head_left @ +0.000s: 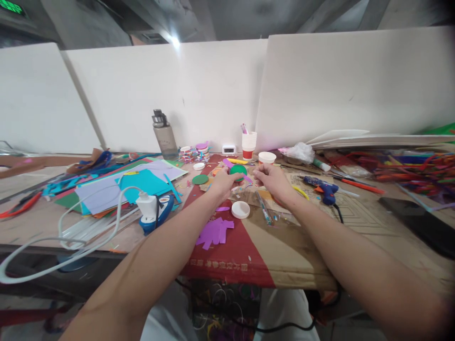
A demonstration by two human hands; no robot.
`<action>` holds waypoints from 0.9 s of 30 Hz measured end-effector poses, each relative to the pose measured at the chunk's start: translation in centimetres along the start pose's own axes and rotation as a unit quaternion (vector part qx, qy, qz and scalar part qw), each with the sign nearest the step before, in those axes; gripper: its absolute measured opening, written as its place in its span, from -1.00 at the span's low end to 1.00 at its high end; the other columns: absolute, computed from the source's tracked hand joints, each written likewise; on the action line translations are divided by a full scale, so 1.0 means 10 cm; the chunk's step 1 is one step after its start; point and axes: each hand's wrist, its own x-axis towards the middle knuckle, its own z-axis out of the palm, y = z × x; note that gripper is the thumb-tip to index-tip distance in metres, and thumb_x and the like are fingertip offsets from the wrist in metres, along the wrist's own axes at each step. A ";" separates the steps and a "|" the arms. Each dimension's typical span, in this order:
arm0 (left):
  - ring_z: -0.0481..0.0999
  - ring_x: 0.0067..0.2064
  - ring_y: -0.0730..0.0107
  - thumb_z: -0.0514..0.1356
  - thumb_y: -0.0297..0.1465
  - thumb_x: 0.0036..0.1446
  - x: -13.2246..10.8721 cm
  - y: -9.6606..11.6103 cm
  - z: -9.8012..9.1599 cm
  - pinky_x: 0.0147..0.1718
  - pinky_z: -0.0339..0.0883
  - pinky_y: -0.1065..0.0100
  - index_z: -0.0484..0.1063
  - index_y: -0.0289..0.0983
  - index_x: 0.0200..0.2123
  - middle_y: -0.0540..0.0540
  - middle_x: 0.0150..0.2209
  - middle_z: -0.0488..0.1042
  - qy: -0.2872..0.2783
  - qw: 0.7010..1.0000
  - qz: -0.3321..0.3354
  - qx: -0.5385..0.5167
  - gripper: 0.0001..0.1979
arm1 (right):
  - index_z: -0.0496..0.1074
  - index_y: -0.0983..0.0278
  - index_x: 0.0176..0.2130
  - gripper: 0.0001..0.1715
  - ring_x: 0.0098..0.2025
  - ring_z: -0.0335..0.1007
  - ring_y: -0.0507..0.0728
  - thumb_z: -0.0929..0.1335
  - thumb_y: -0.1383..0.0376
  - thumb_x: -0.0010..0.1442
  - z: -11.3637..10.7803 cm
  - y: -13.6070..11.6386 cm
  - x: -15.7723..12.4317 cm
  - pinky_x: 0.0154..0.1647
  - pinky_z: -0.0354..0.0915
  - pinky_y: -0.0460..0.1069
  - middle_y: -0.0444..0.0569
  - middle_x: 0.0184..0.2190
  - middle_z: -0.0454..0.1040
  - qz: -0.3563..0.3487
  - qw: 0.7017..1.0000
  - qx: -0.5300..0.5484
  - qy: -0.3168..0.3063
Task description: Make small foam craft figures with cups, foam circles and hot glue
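My left hand (223,183) is closed round the edge of a green round disc (237,171). Purple paper strips (248,179) stick out from the disc at its upper left and lower right. Just to the right, my right hand (273,182) has thumb and fingertips pinched together near the end of one strip; whatever is between them is too small to make out. A white round lid (241,210) lies below the hands. Loose purple paper strips (215,232) are piled in front of it, and another green disc (200,180) rests left of my left hand.
A blue glue gun (322,188) and a pen (264,208) lie to the right. Coloured paper sheets (142,184) and a power socket with a white cable (155,210) are at left. A bottle (164,136) and stacked paper cups (249,143) stand at the back.
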 end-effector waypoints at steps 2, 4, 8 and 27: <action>0.43 -0.48 0.52 0.33 -0.62 -0.11 0.01 0.00 -0.02 -0.41 0.38 0.39 0.31 -0.30 -0.36 0.02 -0.46 0.43 0.013 1.000 0.008 0.022 -0.72 | 0.33 0.24 -0.48 -0.82 -0.53 0.25 0.02 0.35 0.23 0.10 -0.02 -0.04 -0.01 -0.42 0.22 -0.04 -0.17 -0.58 0.34 -0.015 0.999 0.029 0.017; 0.44 -0.49 0.51 0.30 -0.63 -0.10 0.02 0.00 -0.03 -0.43 0.36 0.41 0.31 -0.30 -0.35 0.03 -0.46 0.43 0.030 0.999 0.013 0.042 -0.73 | 0.34 0.23 -0.47 -0.79 -0.53 0.26 0.02 0.38 0.20 0.11 -0.04 -0.11 -0.03 -0.42 0.23 -0.04 -0.18 -0.58 0.34 -0.045 0.994 0.088 0.044; 0.44 -0.49 0.50 0.29 -0.63 -0.10 0.03 0.02 -0.07 -0.44 0.36 0.41 0.28 -0.29 -0.35 0.04 -0.47 0.43 0.047 0.998 0.011 0.042 -0.72 | 0.35 0.23 -0.40 -0.78 -0.48 0.32 0.00 0.42 0.16 0.11 -0.14 -0.25 -0.05 -0.36 0.28 -0.05 -0.20 -0.53 0.37 -0.130 0.961 0.218 0.105; 0.46 -0.31 0.43 0.34 -0.49 -0.13 -0.01 0.05 -0.04 -0.26 0.34 0.38 0.52 -0.34 -0.38 -0.05 -0.38 0.52 -0.219 0.976 -0.009 0.015 -0.84 | 0.40 0.26 0.07 -0.50 -0.14 0.41 0.13 0.37 0.39 0.11 -0.06 0.06 0.05 -0.09 0.37 0.06 0.10 -0.04 0.42 -0.146 0.976 -0.160 0.003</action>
